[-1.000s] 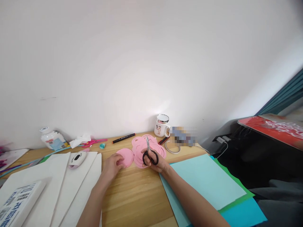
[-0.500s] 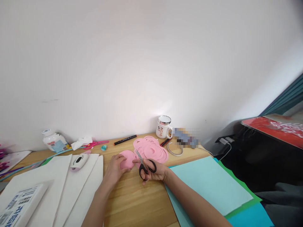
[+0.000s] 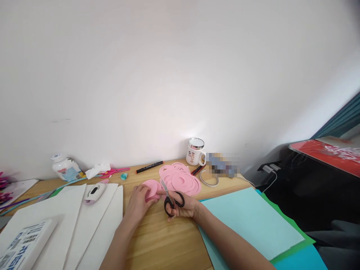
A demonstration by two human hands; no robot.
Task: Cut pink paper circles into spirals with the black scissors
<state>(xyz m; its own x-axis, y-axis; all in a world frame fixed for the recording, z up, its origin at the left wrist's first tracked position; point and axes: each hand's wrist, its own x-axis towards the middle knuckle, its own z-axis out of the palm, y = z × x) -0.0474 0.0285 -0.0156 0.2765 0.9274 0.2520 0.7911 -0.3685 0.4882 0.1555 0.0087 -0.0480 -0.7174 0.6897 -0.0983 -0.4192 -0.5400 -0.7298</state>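
Observation:
Black-handled scissors [image 3: 170, 200] are held in my right hand [image 3: 182, 206], blades pointing up and away from me. My left hand [image 3: 140, 202] is closed on the near edge of a round pink paper piece [image 3: 152, 186], which looks tilted up a little. An outstretched finger of my right hand reaches toward the same pink piece; whether it touches cannot be made out. Just beyond the scissors lies a heap of pink paper cutouts [image 3: 180, 178], curled and ring-shaped, overlapping each other.
Behind the cutouts stand a white mug [image 3: 195, 152] and a black marker [image 3: 149, 167]. White sheets [image 3: 104, 210] with a white box [image 3: 26, 243] cover the left side; light blue and green paper [image 3: 250, 217] lies right. A white bottle [image 3: 67, 168] leans near the wall.
The round pink piece has tipped up slightly in my left hand. My right hand with the scissors has shifted slightly left. The whole view has moved a little.

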